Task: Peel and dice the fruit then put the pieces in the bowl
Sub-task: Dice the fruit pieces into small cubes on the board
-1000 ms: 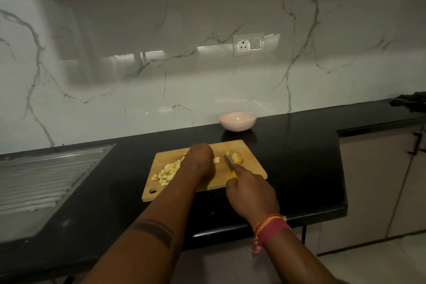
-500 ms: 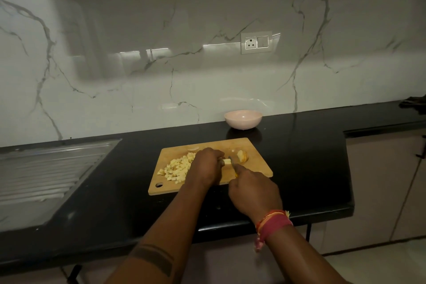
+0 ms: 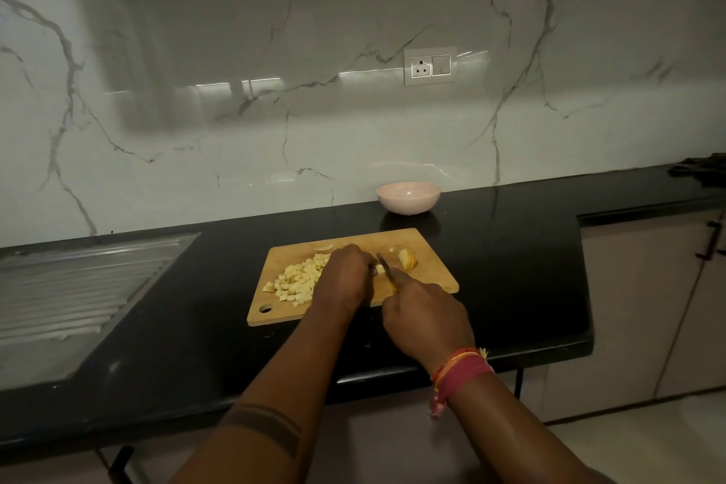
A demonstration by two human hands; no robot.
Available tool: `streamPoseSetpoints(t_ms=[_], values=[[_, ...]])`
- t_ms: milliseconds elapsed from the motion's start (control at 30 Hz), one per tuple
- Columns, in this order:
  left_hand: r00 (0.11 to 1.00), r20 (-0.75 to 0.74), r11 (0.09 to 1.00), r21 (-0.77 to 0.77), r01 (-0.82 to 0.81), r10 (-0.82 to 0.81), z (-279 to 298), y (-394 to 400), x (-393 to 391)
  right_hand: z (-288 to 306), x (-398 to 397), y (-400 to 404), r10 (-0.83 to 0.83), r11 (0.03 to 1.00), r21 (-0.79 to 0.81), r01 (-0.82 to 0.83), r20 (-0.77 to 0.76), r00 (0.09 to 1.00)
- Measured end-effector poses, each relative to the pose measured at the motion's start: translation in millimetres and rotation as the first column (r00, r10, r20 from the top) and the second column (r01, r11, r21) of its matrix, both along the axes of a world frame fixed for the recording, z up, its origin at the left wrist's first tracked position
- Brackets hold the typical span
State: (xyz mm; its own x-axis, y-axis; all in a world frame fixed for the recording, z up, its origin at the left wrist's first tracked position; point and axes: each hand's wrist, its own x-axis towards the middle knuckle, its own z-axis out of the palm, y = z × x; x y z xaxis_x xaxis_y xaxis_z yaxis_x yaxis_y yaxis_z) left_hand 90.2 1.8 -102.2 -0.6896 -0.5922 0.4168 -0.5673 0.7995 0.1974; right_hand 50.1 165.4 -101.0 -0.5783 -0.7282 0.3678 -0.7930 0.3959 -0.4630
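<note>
1. We see the cutting board [image 3: 428, 267] lying under both our hands, with the counter [image 3: 510, 267] beneath it. Over the last second our left hand [image 3: 345, 279] has slid rightward across the board, from near the heap toward the knife, so it now sits right against the blade. We read that as lining up the next cut, so dicing goes on.

2. The bowl [image 3: 408, 197] stands beyond our hands, well apart from them, near the wall. Nothing shows inside it, so we judge the last step, filling it, is not yet begun.

3. The heap of diced pieces [image 3: 296, 279] lies just left of our left hand, partly hidden by it: pale yellow, small rough cubes, loosely spread. It looks about as it did a second ago.

4. Our right hand [image 3: 426, 320] is curled round the knife [image 3: 385, 267], whose yellow handle pokes out past the fingers. The blade angles away from us.

5. Our left hand is curled, knuckles up, pinning a small pale piece [image 3: 380, 269] that peeps out beside the blade.

6. An uncut chunk [image 3: 407, 259] with some orange skin waits just beyond the knife tip.

7. A thin curved sliver [image 3: 323, 247] lies just beyond our left hand.
</note>
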Motion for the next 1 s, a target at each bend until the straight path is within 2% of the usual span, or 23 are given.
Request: streamPoseSetpoints(t_ms=[300, 533, 667, 733, 1000], values=[[0.999, -0.035, 0.999, 0.036, -0.001, 0.003, 3, 2, 0, 5, -4, -23, 0.03, 0.997, 0.07, -0.026, -0.05, 0.998], [0.991, -0.116, 0.995, 0.086, -0.052, 0.062, 0, 0, -3, -9, 7, 10, -0.048, 0.999, 0.013, 0.049, -0.104, 0.993], [0.987, -0.137, 0.992, 0.103, -0.074, 0.088, 1, 2, -2, -7, 5, 3, -0.033, 0.999, -0.017, 0.032, -0.047, 0.998], [0.991, -0.102, 0.992, 0.101, -0.08, 0.09, 1, 1, 0, -6, 4, 1, -0.013, 1.0, -0.015, 0.012, -0.049, 0.999], [0.994, -0.094, 0.99, 0.136, -0.044, 0.057, 4, 1, 3, 5, 0, -17, 0.07, 0.996, 0.059, -0.069, -0.024, 0.997]])
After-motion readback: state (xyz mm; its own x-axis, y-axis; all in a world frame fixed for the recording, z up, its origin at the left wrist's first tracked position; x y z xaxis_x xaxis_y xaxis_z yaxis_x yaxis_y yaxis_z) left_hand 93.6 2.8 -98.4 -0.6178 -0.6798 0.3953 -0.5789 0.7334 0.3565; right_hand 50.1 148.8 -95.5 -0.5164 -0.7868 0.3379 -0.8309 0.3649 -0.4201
